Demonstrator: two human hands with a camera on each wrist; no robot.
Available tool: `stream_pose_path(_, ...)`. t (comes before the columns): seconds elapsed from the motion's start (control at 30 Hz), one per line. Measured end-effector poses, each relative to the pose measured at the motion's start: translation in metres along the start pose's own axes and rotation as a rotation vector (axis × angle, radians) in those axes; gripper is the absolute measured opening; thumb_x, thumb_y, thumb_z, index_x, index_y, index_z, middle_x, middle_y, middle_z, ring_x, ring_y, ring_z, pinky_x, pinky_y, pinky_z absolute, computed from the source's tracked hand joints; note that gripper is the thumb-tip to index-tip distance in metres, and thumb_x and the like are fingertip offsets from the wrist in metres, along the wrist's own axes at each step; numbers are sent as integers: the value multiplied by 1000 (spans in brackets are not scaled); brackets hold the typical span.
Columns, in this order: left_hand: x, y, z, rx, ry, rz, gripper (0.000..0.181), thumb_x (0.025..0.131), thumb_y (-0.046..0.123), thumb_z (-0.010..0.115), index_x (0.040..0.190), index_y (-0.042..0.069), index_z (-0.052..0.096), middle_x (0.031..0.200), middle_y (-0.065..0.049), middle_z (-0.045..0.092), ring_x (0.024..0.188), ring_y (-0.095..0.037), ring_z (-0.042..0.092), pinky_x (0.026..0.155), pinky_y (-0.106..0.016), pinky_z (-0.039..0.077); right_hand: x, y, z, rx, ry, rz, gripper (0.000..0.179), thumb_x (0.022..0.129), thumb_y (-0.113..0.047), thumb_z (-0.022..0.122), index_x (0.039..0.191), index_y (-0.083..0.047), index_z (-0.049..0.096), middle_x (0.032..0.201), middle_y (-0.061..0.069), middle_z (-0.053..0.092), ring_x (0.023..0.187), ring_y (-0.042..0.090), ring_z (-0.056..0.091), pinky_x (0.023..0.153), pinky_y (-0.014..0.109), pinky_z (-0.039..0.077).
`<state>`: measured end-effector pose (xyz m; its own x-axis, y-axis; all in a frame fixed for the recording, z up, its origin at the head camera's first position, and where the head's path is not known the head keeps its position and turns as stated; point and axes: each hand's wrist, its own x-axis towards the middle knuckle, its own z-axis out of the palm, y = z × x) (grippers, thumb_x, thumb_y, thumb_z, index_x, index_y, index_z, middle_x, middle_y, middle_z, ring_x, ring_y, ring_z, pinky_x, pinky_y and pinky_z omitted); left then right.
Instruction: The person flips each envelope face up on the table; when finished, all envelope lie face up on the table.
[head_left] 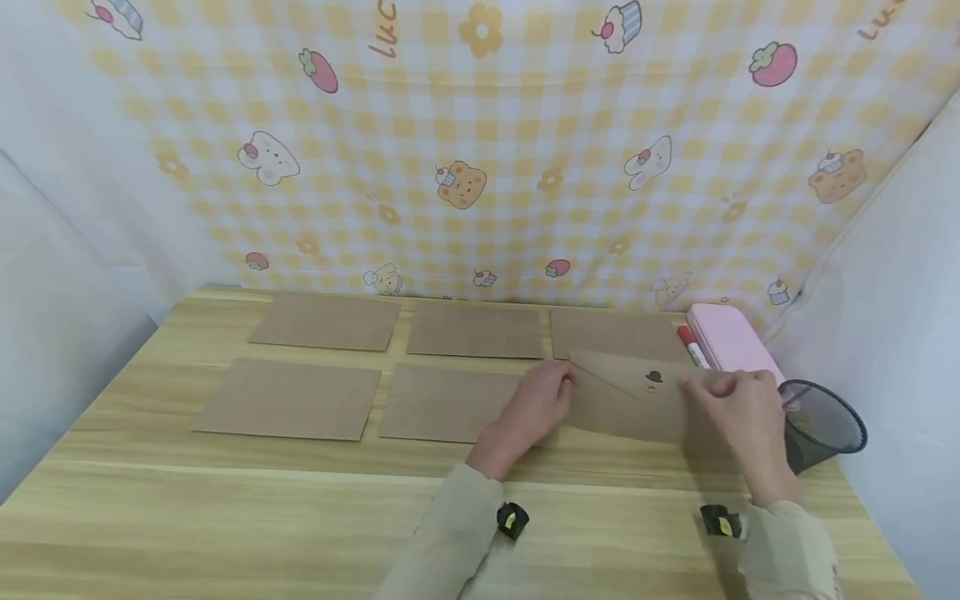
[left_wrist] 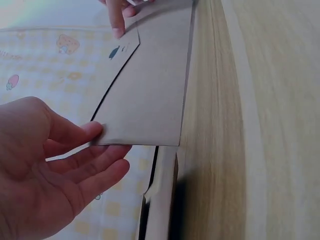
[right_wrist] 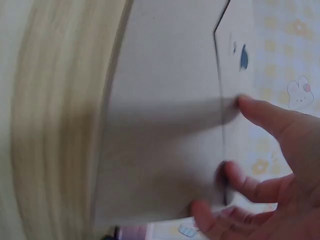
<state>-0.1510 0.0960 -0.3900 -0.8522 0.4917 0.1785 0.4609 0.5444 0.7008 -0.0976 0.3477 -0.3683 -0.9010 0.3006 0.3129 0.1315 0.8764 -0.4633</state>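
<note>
"Beyond the back edge of the worktop, what fills the view?"

"One big cloth, checked in yellow and white and printed with strawberries, bears and rabbits. The worktop itself shows pale wood grain."

"And the paper on it?"

"Five brown rectangles lie flat — three along the back edge, two in a row nearer the front edge. One brown envelope is held tilted up near the right edge, its pointed flap folded down over the front. Whether its lower edge touches the wood, I can't tell."

"Anything by the back right corner?"

"A pink case. Before it, by the right edge, is a dark mesh cup."

"How are the hands set?"

"The left hand pinches the envelope's left end, thumb in front, fingers behind. The right hand has its thumb and fingers spread and loosely bent, the tips at the front of the envelope's right part."

"And the small things?"

"A red-capped marker lies just beside the case. Smallest is the black hat printed on the flap — the marks under it are too tiny to read."
</note>
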Motion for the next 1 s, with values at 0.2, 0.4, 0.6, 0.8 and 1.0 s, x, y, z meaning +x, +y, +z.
stream_pose_path(0.2,-4,2,1,62,-73,-11,21,89,-3,50,104,2,64,107,-5,57,100,-16,55,84,-19,44,-5,-5,12,-42,-105,136,57,76,-54,69,62,1,59,103,32,41,93,45,42,64,54,39)
stream_pose_path(0.4,-7,9,4,244,-118,20,35,81,-11,55,114,1,61,109,-7,54,97,-16,53,83,-18,44,-8,-9,24,-50,-119,62,57,78,-39,73,85,16,59,113,42,36,100,56,38,75,64,37)
stream_pose_path(0.6,-11,15,10,379,-101,15,35,80,-8,59,112,5,64,108,-6,55,91,-18,53,76,-22,46,-5,-9,27,-52,-200,-39,66,78,-41,73,92,22,57,117,48,32,107,61,31,85,67,31)
stream_pose_path(0.8,-13,17,20,607,-54,0,19,77,8,73,94,14,67,95,-3,57,90,-19,49,69,-26,45,-3,-8,27,-84,-326,-43,83,81,-50,65,112,23,45,118,48,28,107,63,28,84,70,29)
stream_pose_path(1.0,-16,17,26,648,-71,-17,12,77,12,74,74,16,63,93,-3,57,91,-20,43,64,-26,37,-4,-3,33,-172,-432,-21,76,82,-50,62,104,21,47,103,46,40,96,63,37,77,68,32)
